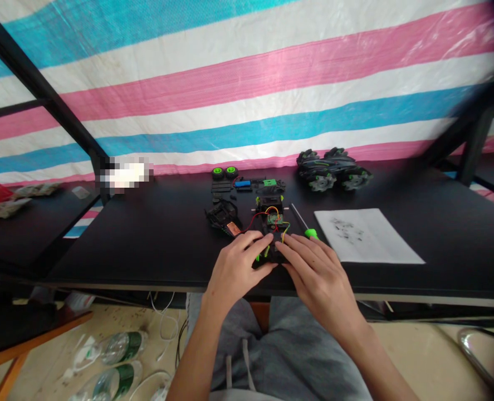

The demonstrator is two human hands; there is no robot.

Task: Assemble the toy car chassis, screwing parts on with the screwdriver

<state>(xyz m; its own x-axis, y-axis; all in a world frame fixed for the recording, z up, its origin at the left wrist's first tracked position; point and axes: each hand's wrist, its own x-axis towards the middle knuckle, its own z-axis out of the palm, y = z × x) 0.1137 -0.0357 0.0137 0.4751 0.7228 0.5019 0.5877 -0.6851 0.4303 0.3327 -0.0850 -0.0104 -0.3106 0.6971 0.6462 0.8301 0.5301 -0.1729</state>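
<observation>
Between my hands, near the table's front edge, lies a toy car chassis (pixel 275 220) with a green circuit board and red, yellow and green wires. My left hand (pixel 240 264) grips its near end from the left, thumb and fingers closed around it. From the right, my right hand (pixel 313 264) holds the same end with its fingers bent over the top. My fingers hide much of that end. A black plastic shell part (pixel 222 216) with a copper-coloured piece sits to the left, a red wire running toward the board. Beside my right hand rests a green-handled screwdriver (pixel 303 220).
A white sheet (pixel 380 236) with several small screws lies right. Behind are a black vehicle (pixel 333 169) with chunky wheels, two green-hubbed wheels (pixel 224 173), a blue battery (pixel 242 184) and black parts. Black frame posts (pixel 476 145) flank the table; bottles (pixel 123 348) lie on the floor.
</observation>
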